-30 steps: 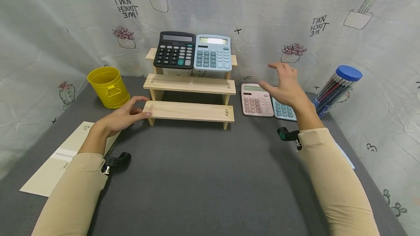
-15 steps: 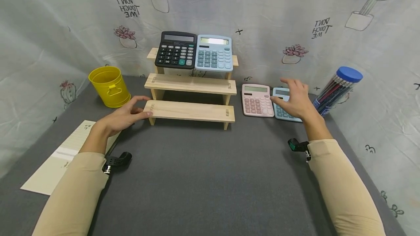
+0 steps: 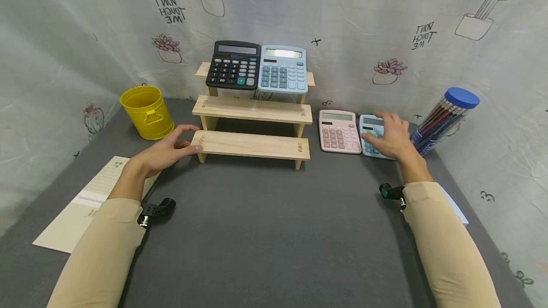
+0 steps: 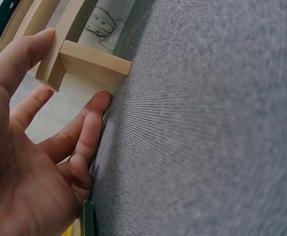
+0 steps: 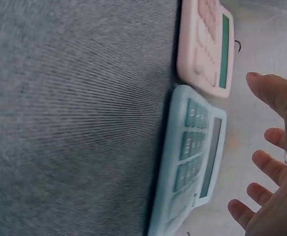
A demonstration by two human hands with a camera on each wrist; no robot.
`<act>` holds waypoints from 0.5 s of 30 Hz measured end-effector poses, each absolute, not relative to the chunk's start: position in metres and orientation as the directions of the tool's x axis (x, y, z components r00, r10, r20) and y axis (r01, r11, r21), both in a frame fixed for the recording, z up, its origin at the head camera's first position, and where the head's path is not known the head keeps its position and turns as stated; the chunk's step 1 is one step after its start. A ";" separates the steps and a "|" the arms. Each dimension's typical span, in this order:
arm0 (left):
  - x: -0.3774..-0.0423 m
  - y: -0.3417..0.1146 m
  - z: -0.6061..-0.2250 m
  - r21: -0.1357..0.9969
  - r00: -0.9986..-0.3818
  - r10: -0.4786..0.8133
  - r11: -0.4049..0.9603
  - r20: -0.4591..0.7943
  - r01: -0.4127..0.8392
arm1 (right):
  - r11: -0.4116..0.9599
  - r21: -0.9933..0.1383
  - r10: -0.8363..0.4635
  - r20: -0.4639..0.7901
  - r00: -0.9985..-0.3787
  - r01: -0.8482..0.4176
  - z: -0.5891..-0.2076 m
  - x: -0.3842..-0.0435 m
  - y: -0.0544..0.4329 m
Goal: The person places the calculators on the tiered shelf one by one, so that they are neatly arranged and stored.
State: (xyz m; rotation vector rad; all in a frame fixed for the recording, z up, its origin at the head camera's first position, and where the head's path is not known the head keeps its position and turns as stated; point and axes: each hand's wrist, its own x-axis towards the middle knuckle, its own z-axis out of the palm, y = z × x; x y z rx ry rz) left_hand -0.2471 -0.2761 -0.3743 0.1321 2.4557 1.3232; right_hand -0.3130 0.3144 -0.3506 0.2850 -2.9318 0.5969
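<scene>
A three-step wooden stand (image 3: 250, 144) faces me, with a black calculator (image 3: 234, 66) and a light blue calculator (image 3: 282, 69) leaning side by side on its top step. My left hand (image 3: 160, 156) pinches the left end of the bottom step between thumb and index finger; the other fingers curl loosely below, as the left wrist view shows. On the table to the right lie a pink calculator (image 3: 339, 132) and a second light blue calculator (image 5: 187, 162). My right hand (image 3: 391, 136) hovers over that blue one, fingers spread and apart from it, partly covering it in the head view.
A yellow bucket (image 3: 147, 113) stands left of the stand. An open notebook (image 3: 81, 213) lies under my left forearm. At the right, a blue-lidded tube of pencils (image 3: 443, 120) stands near the patterned curtain. Part of a pale blue item (image 3: 455, 206) shows beside my right sleeve.
My right hand has moved right and down, from above the pink calculator to over the blue one on the table. The left hand has kept its hold on the stand.
</scene>
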 end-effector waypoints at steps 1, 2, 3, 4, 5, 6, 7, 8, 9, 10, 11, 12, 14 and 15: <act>-0.247 -0.275 -0.375 0.824 -0.935 0.243 0.561 -0.259 -0.083 | 0.905 -0.372 -0.153 0.162 -0.975 -0.204 -0.353 -0.313 0.316; -0.247 -0.275 -0.375 0.823 -0.934 0.243 0.561 -0.260 -0.083 | 0.907 -0.372 -0.150 0.154 -0.977 -0.198 -0.354 -0.314 0.318; -0.247 -0.275 -0.375 0.822 -0.935 0.241 0.563 -0.261 -0.085 | 0.909 -0.372 -0.143 0.142 -0.979 -0.187 -0.356 -0.314 0.320; -0.247 -0.275 -0.375 0.822 -0.935 0.242 0.563 -0.260 -0.083 | 0.913 -0.370 -0.135 0.125 -0.983 -0.173 -0.358 -0.315 0.322; -0.247 -0.275 -0.375 0.821 -0.936 0.241 0.565 -0.258 -0.081 | 0.915 -0.371 -0.127 0.108 -0.986 -0.159 -0.359 -0.316 0.322; -0.247 -0.275 -0.375 0.821 -0.936 0.240 0.565 -0.258 -0.081 | 0.918 -0.371 -0.116 0.087 -0.989 -0.140 -0.360 -0.316 0.323; -0.247 -0.276 -0.375 0.820 -0.936 0.239 0.566 -0.258 -0.082 | 0.921 -0.370 -0.101 0.064 -0.993 -0.117 -0.361 -0.317 0.324; -0.247 -0.276 -0.375 0.820 -0.936 0.240 0.566 -0.259 -0.082 | 0.923 -0.372 -0.087 0.043 -0.995 -0.097 -0.362 -0.318 0.325; -0.247 -0.276 -0.375 0.820 -0.935 0.241 0.566 -0.261 -0.083 | 0.925 -0.372 -0.074 0.022 -0.997 -0.077 -0.364 -0.318 0.326; -0.247 -0.276 -0.375 0.820 -0.934 0.243 0.566 -0.262 -0.083 | 0.926 -0.372 -0.065 0.005 -0.998 -0.062 -0.365 -0.319 0.327; -0.247 -0.276 -0.375 0.820 -0.933 0.243 0.567 -0.265 -0.085 | 0.926 -0.375 -0.058 -0.009 -0.998 -0.051 -0.366 -0.319 0.327; -0.248 -0.276 -0.375 0.819 -0.933 0.241 0.566 -0.267 -0.088 | 0.926 -0.377 -0.052 -0.023 -0.998 -0.039 -0.367 -0.319 0.328; -0.248 -0.276 -0.375 0.819 -0.932 0.243 0.566 -0.269 -0.089 | 0.925 -0.379 -0.045 -0.042 -0.998 -0.025 -0.369 -0.321 0.329; -0.248 -0.276 -0.375 0.820 -0.932 0.243 0.566 -0.270 -0.090 | 0.924 -0.381 -0.041 -0.049 -0.998 -0.019 -0.369 -0.321 0.329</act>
